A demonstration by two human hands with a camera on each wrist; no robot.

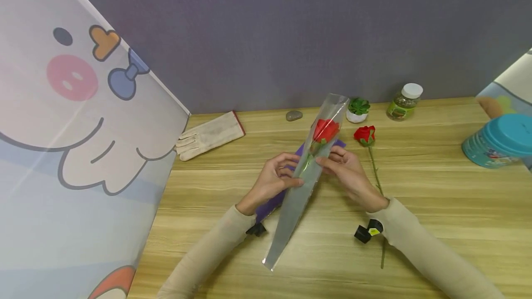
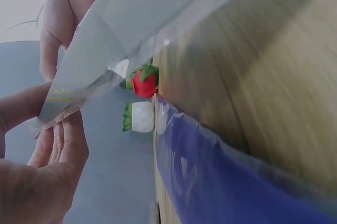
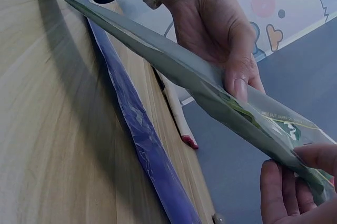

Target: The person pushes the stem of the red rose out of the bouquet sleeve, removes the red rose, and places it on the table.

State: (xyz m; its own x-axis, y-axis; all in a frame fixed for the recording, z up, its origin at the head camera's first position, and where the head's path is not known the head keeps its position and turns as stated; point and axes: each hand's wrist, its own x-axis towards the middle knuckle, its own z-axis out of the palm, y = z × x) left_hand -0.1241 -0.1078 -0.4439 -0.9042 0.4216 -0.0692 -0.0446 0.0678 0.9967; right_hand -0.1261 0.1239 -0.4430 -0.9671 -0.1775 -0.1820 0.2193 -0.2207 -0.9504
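A long, tapering clear plastic flower sleeve [image 1: 295, 206] is held slanted above the table, a red artificial rose [image 1: 325, 130] inside near its wide upper end. My left hand [image 1: 272, 180] grips the sleeve's left edge about midway, thumb on the front. On the opposite edge, just below the bloom, my right hand [image 1: 348, 173] pinches the plastic between thumb and fingers. The narrow tip hangs toward me; the right wrist view shows the green stem [image 3: 245, 113] through the film. Beneath lies a purple wrapped sleeve [image 3: 137, 124], partly hidden by the left hand and the clear sleeve.
A second red rose [image 1: 365, 134] lies at the right, its stem passing under my right wrist. Along the back are a work glove [image 1: 212, 135], grey stone [image 1: 293, 115], potted succulent [image 1: 358, 109] and white-capped jar [image 1: 404, 103]. A blue tub [image 1: 496, 142] stands far right.
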